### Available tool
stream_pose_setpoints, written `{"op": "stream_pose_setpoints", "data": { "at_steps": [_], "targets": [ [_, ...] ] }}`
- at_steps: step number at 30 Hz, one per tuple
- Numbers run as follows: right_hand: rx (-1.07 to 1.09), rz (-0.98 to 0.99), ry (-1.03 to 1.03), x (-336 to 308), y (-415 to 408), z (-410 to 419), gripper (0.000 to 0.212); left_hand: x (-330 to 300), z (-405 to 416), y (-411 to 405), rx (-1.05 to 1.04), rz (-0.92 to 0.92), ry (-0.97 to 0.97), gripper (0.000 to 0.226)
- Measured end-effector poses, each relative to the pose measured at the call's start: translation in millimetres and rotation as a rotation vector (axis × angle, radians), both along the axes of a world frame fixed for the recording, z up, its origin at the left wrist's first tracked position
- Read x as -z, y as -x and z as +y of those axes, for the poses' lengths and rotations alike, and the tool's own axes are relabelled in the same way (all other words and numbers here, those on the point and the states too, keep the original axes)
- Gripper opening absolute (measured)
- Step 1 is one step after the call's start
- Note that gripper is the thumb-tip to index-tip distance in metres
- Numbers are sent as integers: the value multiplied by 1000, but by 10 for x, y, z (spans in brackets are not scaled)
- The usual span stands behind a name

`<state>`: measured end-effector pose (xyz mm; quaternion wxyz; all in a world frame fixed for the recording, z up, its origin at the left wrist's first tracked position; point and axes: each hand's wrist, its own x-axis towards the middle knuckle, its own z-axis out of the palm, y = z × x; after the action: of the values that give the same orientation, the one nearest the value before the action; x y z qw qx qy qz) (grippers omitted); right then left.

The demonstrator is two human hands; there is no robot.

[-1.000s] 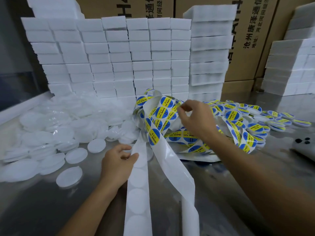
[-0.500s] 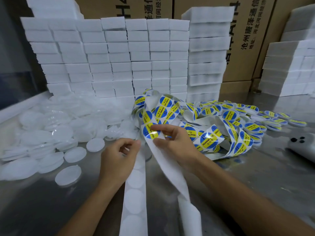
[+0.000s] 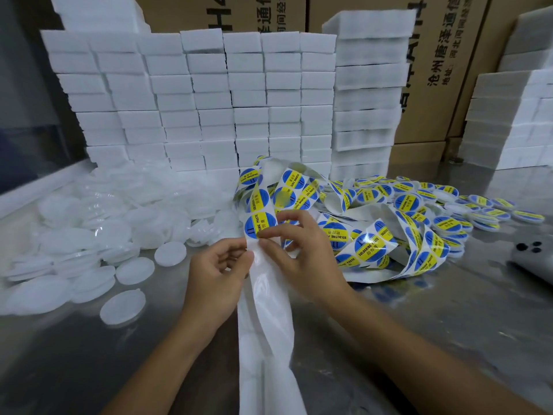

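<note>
A long white backing strip runs from the bottom edge up into a tangle of round blue-and-yellow stickers on the steel table. My left hand pinches the strip's left edge just below the lowest sticker. My right hand pinches that sticker's lower right edge with thumb and forefinger. Plain white round lids lie scattered to the left.
Lids with stickers on them lie in a heap at the right. Stacks of white foam blocks stand behind, cardboard boxes beyond them. A grey phone lies at the right edge.
My right hand came down from the sticker tangle to the lowest sticker on the strip. My left hand rose from the strip on the table and now pinches it beside that sticker.
</note>
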<state>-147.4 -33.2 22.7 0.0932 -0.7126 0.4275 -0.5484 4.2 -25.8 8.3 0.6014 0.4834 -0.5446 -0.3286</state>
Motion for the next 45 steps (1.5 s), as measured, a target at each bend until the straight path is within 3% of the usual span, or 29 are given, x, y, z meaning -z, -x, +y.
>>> {"op": "stream_pose_setpoints", "data": {
  "at_steps": [3,5,9,12,16,18,20,24,27,32,37,40,43,45],
  "targets": [
    [67,-84,8,-7,14,-37,5,7,-9,-10,-24,-55,31,31],
    [17,-326,-154,-65,23,-56,1,15,-10,-21,-53,-106,50,34],
    [-193,-969,-731,-188,133,-54,8,56,-33,-73,-96,-210,74,36],
    [-312,-1153,-767,-203,215,-67,10,87,-67,-103,-135,-277,53,32],
    [-432,-1124,-686,-216,157,-49,14,59,-54,-185,-271,-476,61,9],
    [-443,-1086,-677,-207,111,-39,14,63,-75,-277,-511,-820,-7,30],
    [-449,-1061,-668,-199,85,-33,18,64,-85,-392,-624,-1051,-235,55],
    [-503,-1033,-658,-206,85,-35,25,118,-134,-612,-485,-994,-612,88],
    [-538,-1022,-663,-218,86,-28,15,130,-159,-660,-439,-997,-697,88],
    [-462,-938,-645,-196,76,-13,16,192,-203,-691,-370,-1114,-532,65],
    [-340,-779,-562,-193,34,-8,20,186,-224,-656,-458,-1178,-360,52],
    [-305,-763,-548,-187,26,-11,17,203,-234,-564,-280,-1218,-113,46],
    [-297,-762,-540,-180,34,-14,16,219,-212,-429,-139,-1275,-88,37],
    [-299,-754,-530,-184,39,-12,17,204,-189,-394,-133,-1210,-75,27]
  ]
}}
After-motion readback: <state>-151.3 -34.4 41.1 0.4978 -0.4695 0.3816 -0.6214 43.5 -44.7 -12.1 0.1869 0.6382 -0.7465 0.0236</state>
